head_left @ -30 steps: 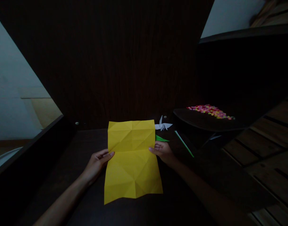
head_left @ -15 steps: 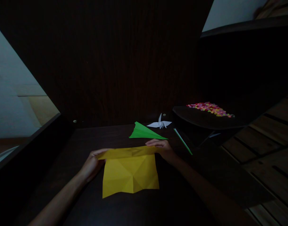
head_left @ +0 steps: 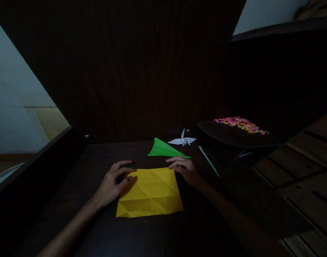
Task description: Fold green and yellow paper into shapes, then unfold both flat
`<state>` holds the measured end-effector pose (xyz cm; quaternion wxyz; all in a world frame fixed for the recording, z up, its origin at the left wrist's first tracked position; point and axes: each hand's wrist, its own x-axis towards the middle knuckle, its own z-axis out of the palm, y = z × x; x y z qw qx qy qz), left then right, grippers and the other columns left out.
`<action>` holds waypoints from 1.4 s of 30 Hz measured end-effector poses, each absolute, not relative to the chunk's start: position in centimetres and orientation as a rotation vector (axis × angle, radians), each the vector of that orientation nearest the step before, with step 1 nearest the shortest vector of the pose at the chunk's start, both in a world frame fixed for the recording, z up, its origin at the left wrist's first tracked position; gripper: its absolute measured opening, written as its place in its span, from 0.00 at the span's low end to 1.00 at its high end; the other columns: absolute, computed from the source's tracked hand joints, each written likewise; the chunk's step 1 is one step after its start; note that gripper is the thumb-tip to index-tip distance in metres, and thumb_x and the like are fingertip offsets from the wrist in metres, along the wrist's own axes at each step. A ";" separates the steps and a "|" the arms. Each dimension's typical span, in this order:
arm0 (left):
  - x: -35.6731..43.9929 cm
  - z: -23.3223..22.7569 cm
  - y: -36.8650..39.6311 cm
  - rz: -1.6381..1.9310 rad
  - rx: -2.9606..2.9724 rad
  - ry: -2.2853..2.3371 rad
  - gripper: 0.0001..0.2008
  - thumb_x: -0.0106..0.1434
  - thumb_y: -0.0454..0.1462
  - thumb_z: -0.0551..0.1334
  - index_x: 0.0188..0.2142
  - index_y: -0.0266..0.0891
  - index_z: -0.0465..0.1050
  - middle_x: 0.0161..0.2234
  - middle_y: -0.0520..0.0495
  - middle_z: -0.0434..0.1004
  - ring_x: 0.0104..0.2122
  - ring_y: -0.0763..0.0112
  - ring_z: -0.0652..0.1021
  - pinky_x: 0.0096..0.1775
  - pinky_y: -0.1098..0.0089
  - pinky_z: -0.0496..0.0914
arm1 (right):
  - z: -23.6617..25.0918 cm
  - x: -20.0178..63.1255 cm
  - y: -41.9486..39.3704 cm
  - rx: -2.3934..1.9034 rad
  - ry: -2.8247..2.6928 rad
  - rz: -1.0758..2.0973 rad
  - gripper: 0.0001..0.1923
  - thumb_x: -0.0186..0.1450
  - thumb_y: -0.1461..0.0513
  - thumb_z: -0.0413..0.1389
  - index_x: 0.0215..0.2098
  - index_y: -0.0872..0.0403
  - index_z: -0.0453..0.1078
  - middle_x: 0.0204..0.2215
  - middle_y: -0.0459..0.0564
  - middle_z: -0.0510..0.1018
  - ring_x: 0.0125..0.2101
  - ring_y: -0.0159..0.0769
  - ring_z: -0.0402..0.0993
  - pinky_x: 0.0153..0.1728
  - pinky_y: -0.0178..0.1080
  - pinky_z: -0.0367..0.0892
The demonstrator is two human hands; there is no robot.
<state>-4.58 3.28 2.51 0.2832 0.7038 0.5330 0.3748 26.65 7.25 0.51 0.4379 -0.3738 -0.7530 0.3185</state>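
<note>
A folded sheet of yellow paper (head_left: 150, 192) lies flat on a dark wooden table (head_left: 99, 160), pinned between a person's two hands; the left hand (head_left: 112, 184) rests on the sheet's upper left corner, fingers spread and pressing down rather than clasping anything; the right hand (head_left: 185, 169) sits at the upper right corner, fingertips (head_left: 172, 165) touching the paper's top edge, palm down and likewise closed on nothing; the sheet stretches from between both hands toward the person, its surface crossed by creases.

Just beyond the right hand lies a green folded paper (head_left: 165, 150), pointed and flat, close to the fingers but apart from them; farther past it stands a small white paper crane (head_left: 182, 140); to the right of the right hand a thin green strip (head_left: 208, 161) runs diagonally across the table; beyond that, well apart from both hands, a dark tray (head_left: 233, 137) carries a scatter of small multicoloured pieces (head_left: 240, 123), too small to tell apart; nothing lies between the hands and the yellow sheet.
</note>
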 end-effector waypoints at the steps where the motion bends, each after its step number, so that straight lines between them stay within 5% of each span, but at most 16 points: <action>1: -4.3 2.6 2.9 0.972 2.019 1.438 0.13 0.56 0.44 0.65 0.41 0.47 0.82 0.54 0.43 0.76 0.55 0.46 0.71 0.58 0.46 0.63 | 0.7 26.4 6.9 -0.925 -1.925 0.719 0.11 0.62 0.62 0.54 0.31 0.49 0.80 0.42 0.50 0.82 0.44 0.46 0.76 0.50 0.53 0.66; 6: -2.2 2.1 1.2 0.783 2.407 1.220 0.23 0.62 0.42 0.65 0.58 0.48 0.72 0.62 0.43 0.67 0.63 0.47 0.65 0.63 0.45 0.56 | 0.7 24.1 4.4 -0.867 -2.184 0.555 0.15 0.64 0.63 0.56 0.48 0.50 0.77 0.54 0.53 0.76 0.56 0.48 0.68 0.58 0.54 0.63; 13: -1.2 0.8 0.4 0.530 2.456 1.151 0.34 0.67 0.47 0.59 0.68 0.42 0.52 0.68 0.40 0.52 0.67 0.48 0.53 0.64 0.47 0.53 | -0.7 21.6 2.1 -0.787 -2.334 0.584 0.35 0.67 0.56 0.58 0.68 0.57 0.56 0.65 0.60 0.59 0.66 0.52 0.53 0.65 0.56 0.52; 20: -1.6 -0.1 0.6 0.511 2.487 1.149 0.38 0.66 0.50 0.60 0.69 0.44 0.48 0.69 0.41 0.50 0.67 0.48 0.53 0.65 0.48 0.51 | -1.3 21.4 1.6 -0.890 -2.474 0.495 0.42 0.67 0.48 0.56 0.70 0.61 0.48 0.68 0.63 0.51 0.68 0.53 0.45 0.68 0.55 0.43; 35: -2.8 -0.9 0.6 0.261 2.739 1.326 0.35 0.72 0.52 0.50 0.71 0.42 0.39 0.70 0.43 0.46 0.68 0.53 0.51 0.64 0.48 0.53 | -1.3 22.5 1.8 -1.082 -2.619 0.345 0.57 0.59 0.36 0.54 0.69 0.70 0.46 0.69 0.69 0.46 0.69 0.56 0.40 0.67 0.58 0.44; 42: -4.1 -1.0 1.2 0.217 2.759 1.397 0.36 0.72 0.52 0.50 0.71 0.39 0.37 0.69 0.39 0.47 0.68 0.53 0.53 0.64 0.48 0.54 | -1.5 23.0 1.8 -1.097 -2.616 0.367 0.55 0.62 0.36 0.51 0.70 0.66 0.43 0.69 0.68 0.46 0.69 0.56 0.39 0.66 0.60 0.42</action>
